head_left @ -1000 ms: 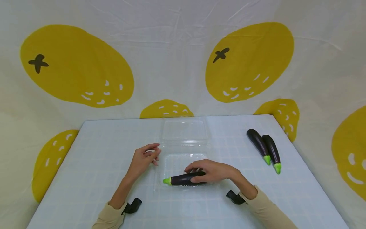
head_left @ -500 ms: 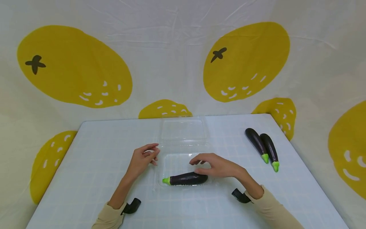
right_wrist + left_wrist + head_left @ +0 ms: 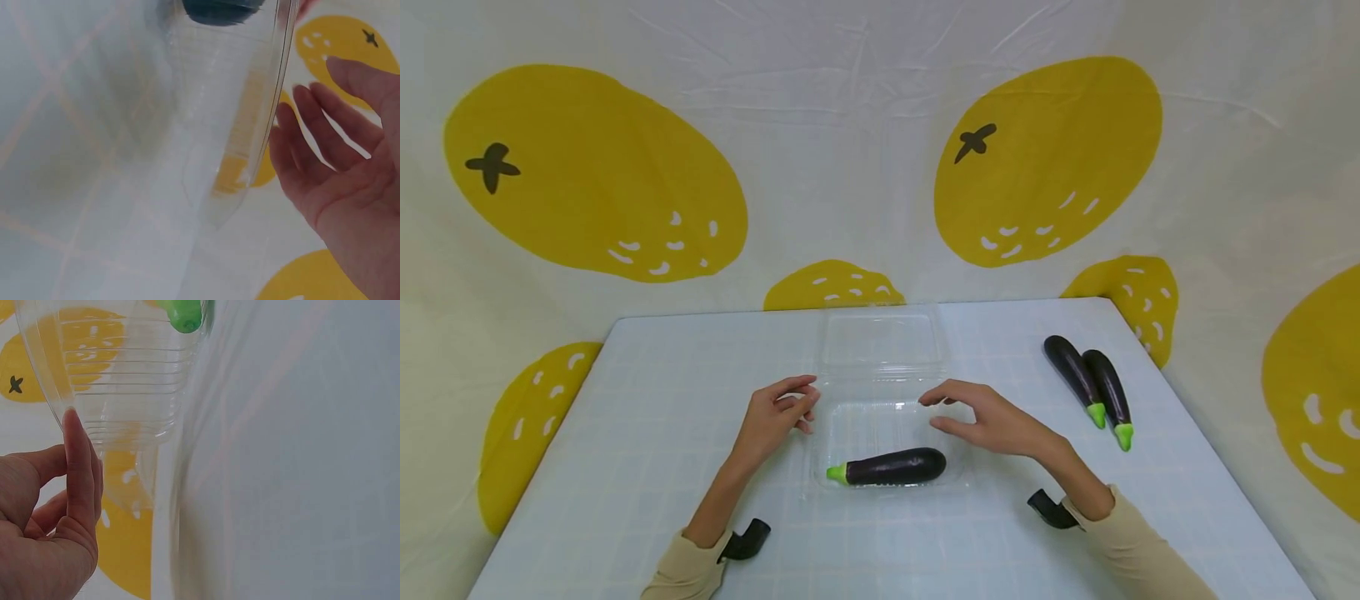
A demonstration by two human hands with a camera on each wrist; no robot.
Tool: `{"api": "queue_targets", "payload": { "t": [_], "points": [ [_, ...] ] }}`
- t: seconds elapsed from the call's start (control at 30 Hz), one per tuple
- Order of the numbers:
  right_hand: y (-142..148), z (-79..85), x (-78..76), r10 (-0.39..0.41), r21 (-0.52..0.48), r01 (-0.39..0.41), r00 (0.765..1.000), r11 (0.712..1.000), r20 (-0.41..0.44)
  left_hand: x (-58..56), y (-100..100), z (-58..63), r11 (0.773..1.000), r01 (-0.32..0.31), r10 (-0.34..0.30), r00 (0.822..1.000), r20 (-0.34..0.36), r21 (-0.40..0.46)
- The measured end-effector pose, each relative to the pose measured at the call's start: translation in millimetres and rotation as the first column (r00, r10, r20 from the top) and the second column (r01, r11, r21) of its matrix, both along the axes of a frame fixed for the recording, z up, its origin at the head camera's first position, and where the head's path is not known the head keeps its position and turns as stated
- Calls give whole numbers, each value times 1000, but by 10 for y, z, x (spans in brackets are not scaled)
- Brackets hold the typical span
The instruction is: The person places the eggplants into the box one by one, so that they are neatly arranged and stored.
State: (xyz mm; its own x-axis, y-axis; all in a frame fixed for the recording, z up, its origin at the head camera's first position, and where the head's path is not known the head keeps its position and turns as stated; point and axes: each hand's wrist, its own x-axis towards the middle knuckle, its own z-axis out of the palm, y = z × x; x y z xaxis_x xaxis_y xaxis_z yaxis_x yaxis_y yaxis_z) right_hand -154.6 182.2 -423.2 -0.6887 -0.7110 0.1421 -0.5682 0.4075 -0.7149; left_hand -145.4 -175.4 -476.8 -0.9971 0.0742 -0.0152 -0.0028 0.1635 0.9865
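Observation:
A dark purple eggplant [image 3: 897,467] with a green stem end lies crosswise along the near side of a clear plastic clamshell container [image 3: 857,425]. The container's lid [image 3: 880,337] is folded back, away from the person. My left hand [image 3: 777,410] is at the container's left rim; in the left wrist view a fingertip appears to touch that edge. Above the right part of the container, my right hand [image 3: 988,417] has its fingers loosely spread, apart from the eggplant. Nothing is between the fingers of the right hand [image 3: 350,144].
Two more eggplants, one [image 3: 1069,371] beside another [image 3: 1108,392], lie at the right of the table [image 3: 647,433], green ends toward the person. Behind the table's far edge hangs a pale cloth [image 3: 842,167] with yellow fruit shapes.
My right hand has let go of the eggplant and moved up and to the right. The eggplant now rests in the container by itself. The left hand has stayed at the rim.

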Motion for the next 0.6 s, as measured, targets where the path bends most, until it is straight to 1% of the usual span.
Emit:
{"api": "queue_targets", "payload": {
  "t": [0.07,0.3,0.6],
  "points": [
    [36,0,-11,-26,2,26,999,1000,-21,1,2,-2,1000,0,0,1000,4,-5],
    [149,29,-32,-101,4,101,994,995,-52,13,12,13,1000,-7,7,1000,7,-16],
    [300,23,-83,-169,10,172,976,985,-139,21,12,20,1000,-8,8,1000,8,-30]
  ]
}}
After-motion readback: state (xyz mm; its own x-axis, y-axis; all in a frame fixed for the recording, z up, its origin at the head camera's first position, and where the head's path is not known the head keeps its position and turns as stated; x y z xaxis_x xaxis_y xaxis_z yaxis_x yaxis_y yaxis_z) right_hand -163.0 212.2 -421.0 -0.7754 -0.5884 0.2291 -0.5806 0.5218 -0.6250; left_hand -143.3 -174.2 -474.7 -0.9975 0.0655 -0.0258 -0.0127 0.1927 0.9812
